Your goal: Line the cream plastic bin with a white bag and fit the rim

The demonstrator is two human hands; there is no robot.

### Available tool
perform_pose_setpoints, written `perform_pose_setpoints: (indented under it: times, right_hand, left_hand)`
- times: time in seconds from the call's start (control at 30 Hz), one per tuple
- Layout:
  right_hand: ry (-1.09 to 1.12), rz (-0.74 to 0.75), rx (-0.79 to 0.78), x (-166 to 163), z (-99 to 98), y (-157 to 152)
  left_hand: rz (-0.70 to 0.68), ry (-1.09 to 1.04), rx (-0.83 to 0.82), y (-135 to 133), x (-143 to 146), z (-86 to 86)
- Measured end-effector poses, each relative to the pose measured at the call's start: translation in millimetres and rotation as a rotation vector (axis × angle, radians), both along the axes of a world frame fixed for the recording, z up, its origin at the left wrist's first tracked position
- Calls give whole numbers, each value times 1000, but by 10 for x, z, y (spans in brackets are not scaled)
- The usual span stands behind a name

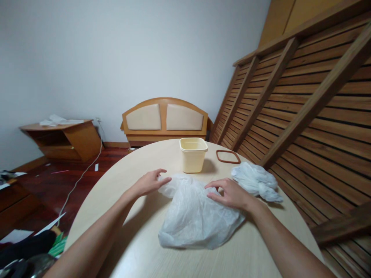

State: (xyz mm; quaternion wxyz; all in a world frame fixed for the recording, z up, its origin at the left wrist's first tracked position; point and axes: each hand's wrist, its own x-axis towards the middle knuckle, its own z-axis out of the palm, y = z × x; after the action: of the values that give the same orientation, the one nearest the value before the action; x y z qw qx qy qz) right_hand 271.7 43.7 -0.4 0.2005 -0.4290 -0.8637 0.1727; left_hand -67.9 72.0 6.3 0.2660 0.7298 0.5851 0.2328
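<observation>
both hands lie spread on the white plastic bag point(194, 214) mid-bench point(139, 251): left hand point(149, 182) at its far left corner, right hand point(230, 193) flat on its right side.

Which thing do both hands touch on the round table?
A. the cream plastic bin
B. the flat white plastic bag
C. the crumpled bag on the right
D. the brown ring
B: the left hand and the right hand both rest on the flat white plastic bag.

Head view, down over table point(139, 247)
</observation>
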Motion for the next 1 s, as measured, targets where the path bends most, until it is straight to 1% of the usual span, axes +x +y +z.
perform_pose_setpoints:
  times: [0.1,0.13,0.2,0.27,0.37,0.43,0.5,0.57,0.63,0.73,0.8,0.9,1.0]
  right_hand:
    - [57,50,-48,-42,6,-16]
    - [82,56,-57,-49,9,-17]
    - [139,42,-40,-54,10,-8]
    - [193,-12,18,-51,-3,17]
    - [238,-153,89,-48,-49,70]
    - [289,-230,66,-50,-94,103]
    - [388,-271,-13,-56,-146,133]
    - [501,-285,-126,-68,-197,155]
    - [611,-263,-239,-95,-233,164]
    - [767,-143,-446,-162,-234,130]
    - [843,-84,-542,-211,-196,82]
    - [908,-56,-582,-256,-123,22]
    - [979,-53,-555,-257,-84,28]
  left_hand:
    - [-111,15,-39,-11,-3,-9]
    - [-145,-7,-26,-8,0,-4]
    - [-184,-86,65,1,15,21]
    - [-183,-200,208,3,41,60]
    - [-176,-414,372,-14,82,120]
    - [-200,-551,440,-34,107,150]
    - [-235,-665,482,-56,136,171]
    - [-263,-771,491,-82,173,189]
    - [-280,-876,469,-113,220,202]
    - [-304,-1001,391,-166,294,211]
    - [-322,-1048,337,-198,338,210]
    - [-327,-1053,299,-231,383,210]
    - [-269,-1003,271,-238,403,209]
